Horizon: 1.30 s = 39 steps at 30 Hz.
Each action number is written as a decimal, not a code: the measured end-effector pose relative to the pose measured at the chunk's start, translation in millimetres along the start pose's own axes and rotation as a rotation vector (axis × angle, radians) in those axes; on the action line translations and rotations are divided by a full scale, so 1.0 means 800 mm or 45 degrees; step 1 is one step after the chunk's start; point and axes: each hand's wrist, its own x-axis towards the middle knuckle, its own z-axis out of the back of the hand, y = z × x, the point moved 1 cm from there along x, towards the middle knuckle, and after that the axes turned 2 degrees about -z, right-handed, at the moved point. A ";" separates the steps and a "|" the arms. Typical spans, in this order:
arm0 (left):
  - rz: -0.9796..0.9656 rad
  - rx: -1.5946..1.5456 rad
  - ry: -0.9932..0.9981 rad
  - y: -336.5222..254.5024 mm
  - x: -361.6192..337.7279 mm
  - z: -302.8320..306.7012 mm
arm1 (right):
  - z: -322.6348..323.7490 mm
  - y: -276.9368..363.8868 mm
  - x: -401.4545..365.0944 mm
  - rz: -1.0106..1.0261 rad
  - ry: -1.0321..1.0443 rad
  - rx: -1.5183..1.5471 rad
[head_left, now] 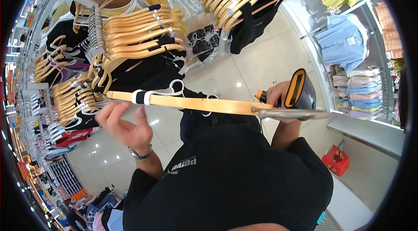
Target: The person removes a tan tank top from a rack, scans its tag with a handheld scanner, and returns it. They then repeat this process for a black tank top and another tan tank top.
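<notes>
The wooden hanger (196, 102) lies in front of the torso, between the left hand (125, 124) and the right hand (278, 94). Its long axis runs left to right, almost level across the view, with the right end slightly nearer the body. The left end points toward the racked wooden hangers (141, 33); the right end meets a narrow grey strip (296, 114), which continues the line to the right past the right hand.

The hanger is pale, smooth wood, seen along its edge as a slim bar with a shallow curve. A white band (148, 97) and a black band (140, 97) sit toward its left end. A white hook (177, 84) shows at its far side.

Left hand: fingers loosely curled and spread, thumb apart from the index finger, just beside the left end. Contact with the wood cannot be confirmed. A watch (140, 154) encircles the wrist.

Right hand: fingers wrapped around a black-and-orange handheld device (308, 94). Whether they also grip the grey strip cannot be determined.

Surroundings: tiled floor (265, 55) at the far side; blue shirt (346, 39) at far right; red stool (336, 160) at near right.
</notes>
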 end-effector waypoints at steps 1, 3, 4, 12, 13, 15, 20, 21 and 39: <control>-0.023 -0.001 -0.032 0.002 0.007 0.011 | 0.003 -0.003 0.007 -0.007 0.047 0.115; -0.098 -0.039 0.013 -0.006 0.030 0.023 | 0.007 -0.009 0.014 0.041 0.053 0.067; -0.152 -0.080 0.084 -0.010 0.048 0.022 | 0.009 -0.003 0.027 -0.086 0.181 0.098; -0.078 -0.236 0.746 0.012 0.075 0.021 | 0.022 -0.041 0.075 -0.315 0.008 0.157; -0.040 -0.196 0.755 0.014 0.076 0.026 | 0.032 -0.075 0.075 -0.273 -0.021 0.312; 0.107 -0.186 0.719 0.023 0.079 0.037 | 0.041 -0.117 0.078 -0.277 -0.135 0.406; 0.273 -0.165 0.599 0.039 0.087 0.063 | 0.031 -0.225 0.078 -0.828 -0.268 0.207; 0.269 -0.180 0.606 0.038 0.090 0.067 | 0.015 -0.240 0.082 -0.898 -0.271 0.185; 0.517 -0.339 0.643 -0.002 0.024 0.069 | -0.175 -0.397 0.101 -1.563 0.407 0.655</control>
